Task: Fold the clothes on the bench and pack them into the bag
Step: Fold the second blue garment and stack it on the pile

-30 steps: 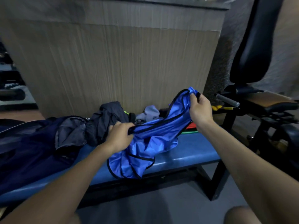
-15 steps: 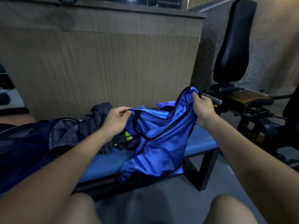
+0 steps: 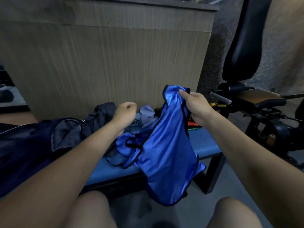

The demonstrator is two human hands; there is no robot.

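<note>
The right hand holds up a shiny royal-blue vest with black piping, fingers and thumb pinched around its top edge. The garment hangs from that grip, its lower part draping over the front edge of the blue padded counter and down toward the grey floor; a bunched fold of it rests on the padding. The left hand hovers apart from the vest, fingers curled into a loose fist — nothing appears to be in it.

Behind the left hand lies a heap of clothes on the counter: a dark charcoal jacket crumpled beside a pale grey-blue garment, the two touching. At the far left sits a dark navy fabric bag, its mouth with a grey lining gaping toward the heap. A small white striped mark shows near the jacket's edge, too blurred to read — no writing or brand is legible anywhere.

Just behind the vest on the right, something orange and green peeks out; what it is cannot be told. A ribbed wood-toned panel stands behind the counter. To the right is a black gym machine with a tall padded backrest and a grey-tipped handle bar. The person's bare knees show at the bottom.
</note>
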